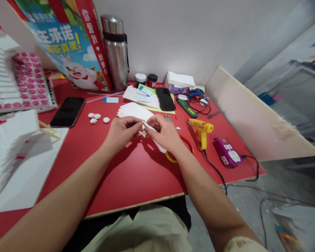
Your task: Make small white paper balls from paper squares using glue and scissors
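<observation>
Both my hands meet over the middle of the red table [136, 175]. My left hand [122, 129] and my right hand [164, 131] each pinch the same small white paper piece [147, 126], fingers closed on it. A fanned stack of white paper cards [132, 110] lies just behind my hands. Scissors with yellow and orange handles [185, 145] lie partly under my right wrist. Several small white round pieces [97, 118] sit to the left of the cards.
A yellow glue gun [202, 131] stands right of my hands beside a purple power strip [227, 152]. A black phone [68, 111] lies at left, another dark phone [165, 98] behind. A steel flask [116, 50], colourful bag [68, 45], small jars and stacked white cards [13, 140] surround them.
</observation>
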